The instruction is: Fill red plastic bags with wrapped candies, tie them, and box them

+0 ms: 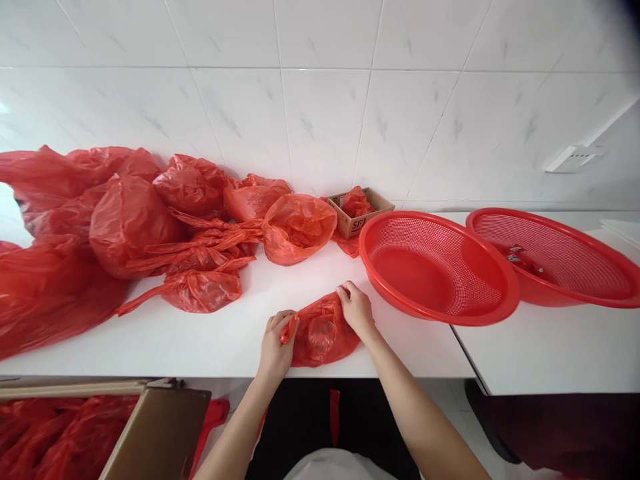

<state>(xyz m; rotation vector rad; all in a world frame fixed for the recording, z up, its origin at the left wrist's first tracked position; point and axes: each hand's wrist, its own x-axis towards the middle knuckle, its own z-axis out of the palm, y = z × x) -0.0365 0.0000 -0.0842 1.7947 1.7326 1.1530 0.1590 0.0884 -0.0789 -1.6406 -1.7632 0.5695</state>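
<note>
A red plastic bag point(323, 337) lies on the white table near its front edge, with something round and clear showing through the film. My left hand point(278, 340) is closed on the bag's left side, a bunched bit of film poking out between thumb and fingers. At the bag's upper right, my right hand point(356, 307) pinches its edge. Just beyond stands an open red bag point(300, 230) with its mouth rolled wide. Left of it lie knotted red bags point(203, 290) with long twisted ends.
Filled red bags point(135, 220) pile up along the tiled wall. Behind, a small cardboard box point(383, 202) holds crumpled red film. Two red plastic baskets stand right: a nearer basket point(420, 273) and a farther basket point(575, 267) with small items. A large carton point(160, 427) sits lower left.
</note>
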